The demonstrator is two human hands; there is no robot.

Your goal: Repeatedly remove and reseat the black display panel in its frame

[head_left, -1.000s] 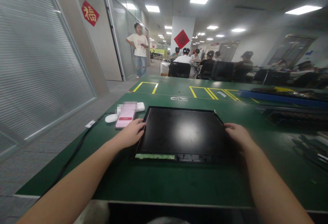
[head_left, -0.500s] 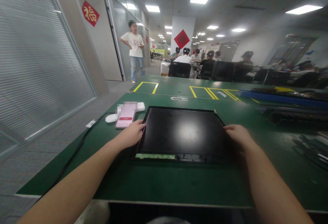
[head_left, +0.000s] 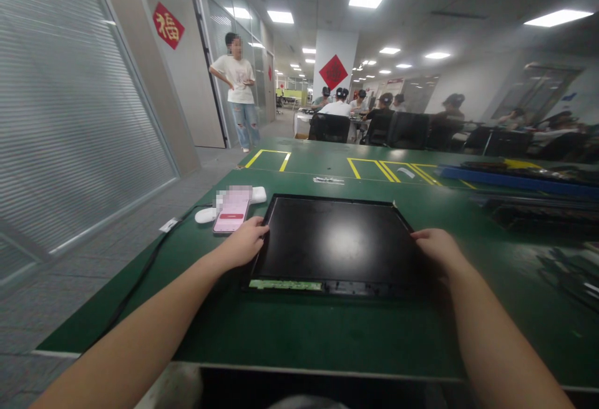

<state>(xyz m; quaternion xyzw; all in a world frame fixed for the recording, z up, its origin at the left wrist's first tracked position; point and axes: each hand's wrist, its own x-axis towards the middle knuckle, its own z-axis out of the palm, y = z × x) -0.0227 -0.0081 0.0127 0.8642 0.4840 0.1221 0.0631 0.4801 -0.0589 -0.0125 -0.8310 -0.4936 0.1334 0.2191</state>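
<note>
A flat black display panel (head_left: 327, 240) lies face up in front of me, a ceiling light mirrored in its glossy surface. Along its near edge runs a strip of green circuit board (head_left: 285, 285). My left hand (head_left: 246, 240) grips the panel's left edge, thumb on top and the other fingers partly hidden. On the opposite side my right hand (head_left: 437, 248) closes on the right edge, with most of its fingers out of sight beneath. Just beyond my left hand lies a phone (head_left: 231, 212) with a pink screen, beside a white device (head_left: 204, 215).
The green table (head_left: 337, 334) has yellow tape marks (head_left: 367, 160) at its far side. A blue tray (head_left: 496, 178) with dark parts stands at the right, near loose cables (head_left: 568, 271). A black cable (head_left: 140, 281) runs along the left edge. A person (head_left: 241, 90) stands beyond the table.
Both hands keep their hold on the display panel, which stays in place on the table. The view shifts very slightly. The standing person has moved a little to the left.
</note>
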